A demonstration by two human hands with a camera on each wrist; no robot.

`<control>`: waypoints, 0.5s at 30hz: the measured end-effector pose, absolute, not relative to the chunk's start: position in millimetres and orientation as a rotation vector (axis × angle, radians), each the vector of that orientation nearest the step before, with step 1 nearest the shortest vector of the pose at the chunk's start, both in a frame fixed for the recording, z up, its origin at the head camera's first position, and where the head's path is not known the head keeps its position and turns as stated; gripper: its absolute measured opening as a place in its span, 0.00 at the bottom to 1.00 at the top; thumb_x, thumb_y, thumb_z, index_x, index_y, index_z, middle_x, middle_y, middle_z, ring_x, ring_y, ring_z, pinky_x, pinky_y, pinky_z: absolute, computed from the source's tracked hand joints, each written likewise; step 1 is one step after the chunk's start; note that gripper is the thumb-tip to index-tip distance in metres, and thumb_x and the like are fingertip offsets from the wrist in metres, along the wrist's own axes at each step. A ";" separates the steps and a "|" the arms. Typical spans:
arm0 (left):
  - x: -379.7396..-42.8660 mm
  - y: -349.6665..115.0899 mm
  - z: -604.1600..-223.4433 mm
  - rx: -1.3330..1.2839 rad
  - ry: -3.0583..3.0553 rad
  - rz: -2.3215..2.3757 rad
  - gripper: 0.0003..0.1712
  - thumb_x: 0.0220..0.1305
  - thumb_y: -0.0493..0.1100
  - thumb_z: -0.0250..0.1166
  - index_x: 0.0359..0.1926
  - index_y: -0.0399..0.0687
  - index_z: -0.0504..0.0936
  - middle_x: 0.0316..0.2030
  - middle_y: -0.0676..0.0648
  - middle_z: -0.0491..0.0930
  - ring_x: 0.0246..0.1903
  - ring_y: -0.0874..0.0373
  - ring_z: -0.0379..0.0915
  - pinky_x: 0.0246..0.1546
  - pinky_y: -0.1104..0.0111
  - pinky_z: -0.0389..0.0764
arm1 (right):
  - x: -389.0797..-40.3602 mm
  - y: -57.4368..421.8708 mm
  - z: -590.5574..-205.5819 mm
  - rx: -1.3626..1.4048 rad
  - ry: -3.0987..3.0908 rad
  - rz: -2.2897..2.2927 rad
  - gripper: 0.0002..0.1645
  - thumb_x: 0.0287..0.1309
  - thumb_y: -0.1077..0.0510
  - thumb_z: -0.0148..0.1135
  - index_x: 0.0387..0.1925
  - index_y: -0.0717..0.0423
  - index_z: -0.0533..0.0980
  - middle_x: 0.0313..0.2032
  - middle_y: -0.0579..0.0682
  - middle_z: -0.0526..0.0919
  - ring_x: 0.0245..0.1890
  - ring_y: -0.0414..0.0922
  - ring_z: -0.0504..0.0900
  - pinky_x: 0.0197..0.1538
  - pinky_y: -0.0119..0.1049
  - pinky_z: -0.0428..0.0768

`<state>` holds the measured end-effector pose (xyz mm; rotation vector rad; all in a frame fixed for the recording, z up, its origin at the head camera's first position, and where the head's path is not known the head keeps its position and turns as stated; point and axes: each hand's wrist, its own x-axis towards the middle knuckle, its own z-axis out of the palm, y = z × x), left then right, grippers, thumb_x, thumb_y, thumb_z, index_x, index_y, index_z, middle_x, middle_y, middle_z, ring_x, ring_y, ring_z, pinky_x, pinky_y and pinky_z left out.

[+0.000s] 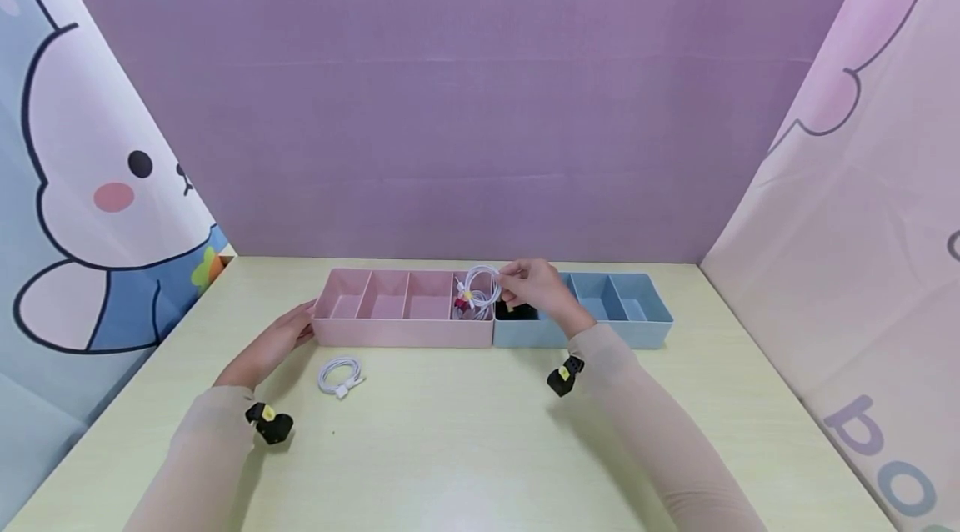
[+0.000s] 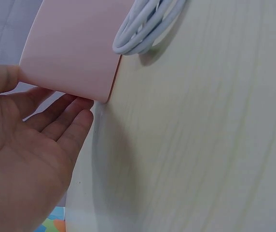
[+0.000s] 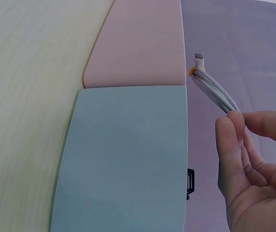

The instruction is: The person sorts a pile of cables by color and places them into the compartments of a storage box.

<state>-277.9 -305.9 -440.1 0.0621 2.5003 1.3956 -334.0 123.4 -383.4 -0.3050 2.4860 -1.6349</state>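
My right hand point(image 1: 538, 288) pinches a coiled white charging cable point(image 3: 216, 92) between thumb and fingertips. A yellow tie binds the coil, and a plug sticks out at its far end. In the head view the coil hangs over the rightmost compartment of the pink divided box point(image 1: 405, 333), where something small and red shows. At that box's left end, my left hand point(image 1: 283, 333) touches the end wall with extended fingers. The left thumb lies by the rim in the left wrist view. Another coiled white cable point(image 1: 340, 376) lies on the table in front of the pink box.
A blue divided box point(image 1: 622, 335) stands end to end with the pink one, partly behind my right forearm. Black items point(image 1: 516, 312) sit in its leftmost compartment. Both boxes rest on a pale wooden table point(image 1: 450, 432), with a purple backdrop point(image 1: 465, 98) behind.
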 end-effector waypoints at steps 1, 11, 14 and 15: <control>-277.9 -306.2 -440.3 0.056 2.501 1.395 0.43 0.79 0.66 0.33 0.80 0.44 0.38 0.78 0.35 0.40 0.75 0.36 0.41 0.73 0.43 0.49 | -334.2 123.0 -383.6 -0.303 2.483 -1.635 0.16 0.70 0.55 0.62 0.51 0.64 0.79 0.33 0.58 0.83 0.38 0.59 0.85 0.52 0.59 0.82; -277.2 -305.5 -439.9 0.044 2.495 1.405 0.42 0.79 0.65 0.33 0.80 0.45 0.38 0.78 0.36 0.40 0.75 0.36 0.41 0.73 0.43 0.49 | -334.6 118.1 -383.8 -0.317 2.513 -1.595 0.15 0.70 0.56 0.62 0.49 0.64 0.80 0.34 0.60 0.84 0.40 0.63 0.84 0.46 0.52 0.86; -277.0 -305.8 -440.4 0.039 2.495 1.402 0.42 0.79 0.65 0.33 0.80 0.45 0.38 0.78 0.36 0.40 0.75 0.37 0.41 0.73 0.43 0.49 | -333.9 116.6 -383.5 -0.321 2.510 -1.579 0.17 0.70 0.56 0.62 0.51 0.66 0.79 0.35 0.62 0.85 0.40 0.62 0.85 0.46 0.51 0.86; -277.0 -306.0 -440.6 0.035 2.495 1.401 0.42 0.79 0.65 0.33 0.80 0.45 0.38 0.78 0.36 0.40 0.75 0.37 0.41 0.73 0.43 0.49 | -333.8 116.3 -383.5 -0.324 2.513 -1.569 0.18 0.70 0.55 0.62 0.52 0.67 0.79 0.35 0.61 0.85 0.40 0.61 0.85 0.46 0.50 0.87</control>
